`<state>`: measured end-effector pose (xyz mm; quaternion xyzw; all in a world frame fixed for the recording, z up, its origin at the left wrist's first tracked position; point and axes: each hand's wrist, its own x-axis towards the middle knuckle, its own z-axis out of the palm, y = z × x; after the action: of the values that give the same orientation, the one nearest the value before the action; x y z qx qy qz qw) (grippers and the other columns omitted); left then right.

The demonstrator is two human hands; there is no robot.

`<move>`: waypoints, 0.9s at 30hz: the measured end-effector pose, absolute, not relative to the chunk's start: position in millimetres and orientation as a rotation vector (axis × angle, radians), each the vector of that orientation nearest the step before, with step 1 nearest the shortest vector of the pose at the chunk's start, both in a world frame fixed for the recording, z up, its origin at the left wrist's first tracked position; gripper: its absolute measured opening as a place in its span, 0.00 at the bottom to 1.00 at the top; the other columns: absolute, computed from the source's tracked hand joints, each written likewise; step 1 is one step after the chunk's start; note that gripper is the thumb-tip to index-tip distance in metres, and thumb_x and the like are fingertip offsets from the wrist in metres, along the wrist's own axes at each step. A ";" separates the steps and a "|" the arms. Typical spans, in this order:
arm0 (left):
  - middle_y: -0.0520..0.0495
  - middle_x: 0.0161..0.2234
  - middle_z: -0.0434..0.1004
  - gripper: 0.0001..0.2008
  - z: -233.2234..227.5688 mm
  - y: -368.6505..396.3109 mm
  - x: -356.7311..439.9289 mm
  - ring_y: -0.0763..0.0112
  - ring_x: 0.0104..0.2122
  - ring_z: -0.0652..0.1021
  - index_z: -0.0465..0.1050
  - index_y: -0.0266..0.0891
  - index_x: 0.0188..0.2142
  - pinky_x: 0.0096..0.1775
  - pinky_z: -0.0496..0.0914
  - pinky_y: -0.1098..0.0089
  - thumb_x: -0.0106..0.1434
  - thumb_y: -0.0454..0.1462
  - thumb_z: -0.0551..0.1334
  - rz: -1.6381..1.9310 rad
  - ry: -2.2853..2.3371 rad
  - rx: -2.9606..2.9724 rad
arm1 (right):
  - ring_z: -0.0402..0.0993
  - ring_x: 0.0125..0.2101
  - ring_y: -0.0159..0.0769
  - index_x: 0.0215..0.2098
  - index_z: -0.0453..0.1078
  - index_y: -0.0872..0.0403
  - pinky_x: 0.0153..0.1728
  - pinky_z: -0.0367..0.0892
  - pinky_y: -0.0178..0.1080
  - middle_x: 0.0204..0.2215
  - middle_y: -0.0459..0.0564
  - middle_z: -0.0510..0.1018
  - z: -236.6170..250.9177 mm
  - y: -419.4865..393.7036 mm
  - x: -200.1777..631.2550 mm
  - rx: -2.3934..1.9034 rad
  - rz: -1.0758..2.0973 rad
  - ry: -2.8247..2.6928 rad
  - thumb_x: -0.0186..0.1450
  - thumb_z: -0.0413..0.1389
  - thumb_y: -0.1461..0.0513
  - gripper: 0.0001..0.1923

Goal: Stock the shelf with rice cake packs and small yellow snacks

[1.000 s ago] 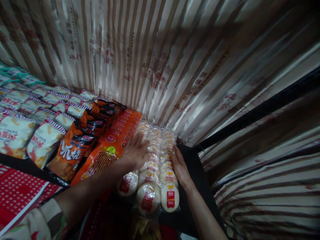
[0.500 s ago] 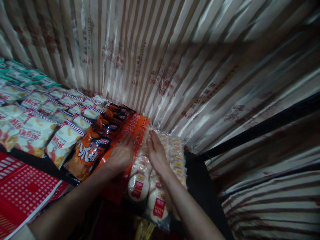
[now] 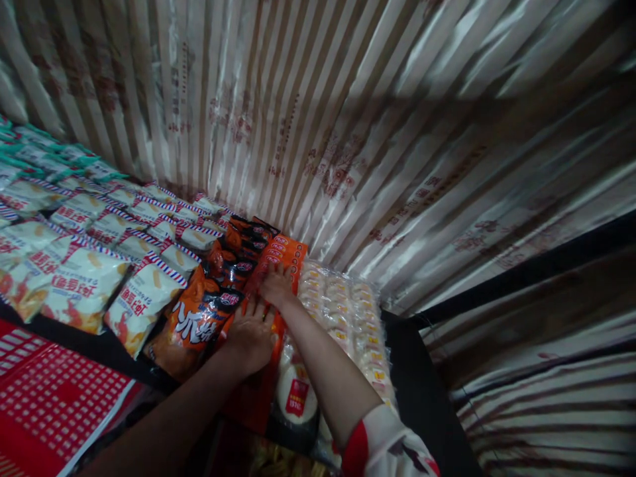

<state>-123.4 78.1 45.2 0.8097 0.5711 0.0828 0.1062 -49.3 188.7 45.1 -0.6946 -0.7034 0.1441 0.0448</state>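
The left hand (image 3: 251,334) is lying flat on the row of orange packs (image 3: 278,262), near the front end of it. Its fingers are spread out and it is pressing down, not holding anything. The right hand (image 3: 275,286) is reaching further back along the same row. It is also resting on top with its fingers loose, and I cannot tell if it is pinching a pack. The right arm is crossing over the clear bags of round white rice cakes (image 3: 342,311), so the arm is hiding part of them.

The orange packs are sitting in one long row on a shelf (image 3: 412,358) that looks black. The row is squeezed between two other kinds of snacks. Dark orange and black chip bags (image 3: 199,318) are touching it on the left side. The rice cakes are lying just beside it on the right side.

More to the left, white snack bags with striped tops (image 3: 99,265) are filling many rows. Green bags (image 3: 44,146) are sitting far back in the corner. A shiny striped curtain (image 3: 348,132) is hanging behind everything. A red checked sheet (image 3: 54,404) is showing low down on the left.
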 end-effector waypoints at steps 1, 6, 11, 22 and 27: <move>0.34 0.62 0.58 0.26 43.9 79.0 -123.8 0.49 0.62 0.58 0.61 0.36 0.60 0.57 0.57 0.46 0.63 0.41 0.52 0.244 1.670 2.379 | 0.36 0.65 0.57 0.66 0.48 0.57 0.60 0.45 0.59 0.66 0.60 0.46 43.6 189.5 -49.2 -2.186 0.421 -2.114 0.63 0.48 0.64 0.34; 0.39 0.64 0.55 0.26 41.7 83.2 -124.9 0.51 0.64 0.55 0.60 0.42 0.61 0.57 0.57 0.48 0.63 0.43 0.51 0.231 1.620 2.341 | 0.32 0.65 0.59 0.67 0.47 0.51 0.59 0.43 0.60 0.67 0.55 0.44 40.2 198.0 -44.0 -2.192 0.357 -2.067 0.67 0.45 0.57 0.30; 0.38 0.65 0.50 0.27 48.6 84.2 -121.3 0.48 0.64 0.53 0.59 0.40 0.61 0.57 0.56 0.46 0.63 0.43 0.52 0.181 1.654 2.325 | 0.32 0.65 0.61 0.66 0.48 0.51 0.59 0.39 0.61 0.67 0.57 0.44 32.3 210.2 -45.0 -2.214 0.369 -1.991 0.69 0.39 0.54 0.28; 0.32 0.64 0.53 0.28 51.2 88.5 -120.1 0.44 0.63 0.55 0.62 0.36 0.59 0.57 0.54 0.44 0.61 0.44 0.53 0.163 1.627 2.376 | 0.38 0.64 0.59 0.64 0.54 0.54 0.58 0.37 0.62 0.65 0.60 0.51 24.6 230.6 -49.9 -2.251 0.254 -1.825 0.69 0.39 0.53 0.28; 0.31 0.64 0.51 0.29 57.0 89.1 -120.3 0.44 0.63 0.53 0.61 0.36 0.60 0.57 0.54 0.44 0.62 0.45 0.51 0.158 1.605 2.331 | 0.42 0.64 0.57 0.64 0.53 0.53 0.58 0.39 0.60 0.65 0.60 0.52 21.0 244.3 -46.4 -2.344 0.166 -1.810 0.69 0.39 0.54 0.27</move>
<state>-120.3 89.1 57.0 0.8127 0.5596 0.0552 0.1527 -46.4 244.3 21.0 -0.7873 -0.6078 0.0557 0.0876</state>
